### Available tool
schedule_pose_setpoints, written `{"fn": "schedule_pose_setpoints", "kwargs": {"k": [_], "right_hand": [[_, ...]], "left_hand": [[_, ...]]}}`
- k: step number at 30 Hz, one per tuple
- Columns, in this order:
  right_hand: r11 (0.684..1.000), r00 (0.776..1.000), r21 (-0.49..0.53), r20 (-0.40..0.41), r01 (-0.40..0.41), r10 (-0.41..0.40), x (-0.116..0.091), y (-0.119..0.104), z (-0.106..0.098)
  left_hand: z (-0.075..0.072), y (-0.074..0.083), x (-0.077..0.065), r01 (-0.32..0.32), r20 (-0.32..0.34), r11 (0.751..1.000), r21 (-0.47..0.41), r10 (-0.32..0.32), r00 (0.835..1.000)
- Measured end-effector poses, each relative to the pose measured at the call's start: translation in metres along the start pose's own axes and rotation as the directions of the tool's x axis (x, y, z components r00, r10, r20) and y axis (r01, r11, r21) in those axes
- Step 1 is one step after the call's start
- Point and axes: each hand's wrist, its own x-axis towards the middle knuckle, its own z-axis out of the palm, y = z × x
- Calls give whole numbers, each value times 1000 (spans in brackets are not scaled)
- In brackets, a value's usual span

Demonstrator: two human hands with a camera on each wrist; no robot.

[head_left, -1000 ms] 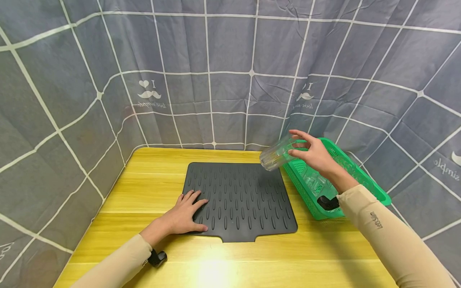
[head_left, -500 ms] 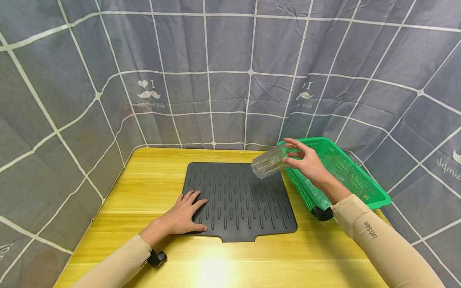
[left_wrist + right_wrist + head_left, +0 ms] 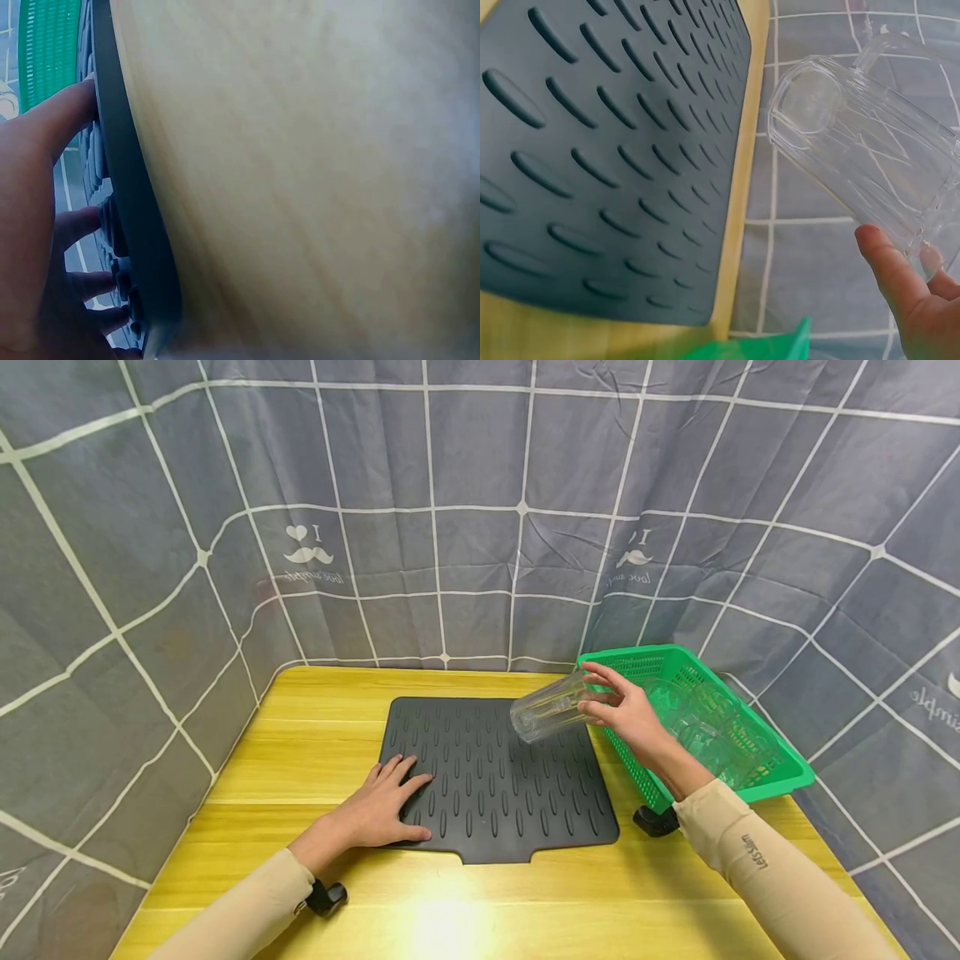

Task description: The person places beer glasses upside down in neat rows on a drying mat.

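Observation:
My right hand [image 3: 633, 718] holds a clear glass mug [image 3: 547, 708] near its rim, thumb on one side and fingers on the other. The mug is tilted in the air, its base pointing left over the right back part of a dark grey ribbed mat [image 3: 487, 802]. In the right wrist view, a side handle [image 3: 900, 46] shows on the mug. My left hand [image 3: 378, 810] rests with spread fingers on the mat's left front corner. The left wrist view shows its thumb [image 3: 67, 112] against the mat's edge.
At the right stands a green perforated basket [image 3: 780, 781] with several clear glass pieces [image 3: 705, 739] in it, their outlines hard to tell apart. A yellow wooden table [image 3: 315, 710] lies under everything. A grey gridded curtain [image 3: 390, 568] closes off the back and sides.
My right hand has carried the mug left and toward me, away from the basket and further over the mat. The left hand has stayed in place on the mat.

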Motion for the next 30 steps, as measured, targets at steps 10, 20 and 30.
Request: {"fn": "schedule_pose_setpoints", "kwargs": {"k": [10, 20, 30], "right_hand": [[997, 1000, 76, -4, -16, 16, -1, 10, 14], [990, 999, 136, -1, -41, 41, -5, 15, 29], [979, 998, 193, 8, -70, 70, -5, 21, 43]], "left_hand": [[-5, 1, 1, 13, -18, 1000, 7, -13, 1000], [-7, 5, 4, 61, -78, 998, -7, -61, 995], [-14, 18, 13, 88, -146, 989, -118, -105, 984]]}}
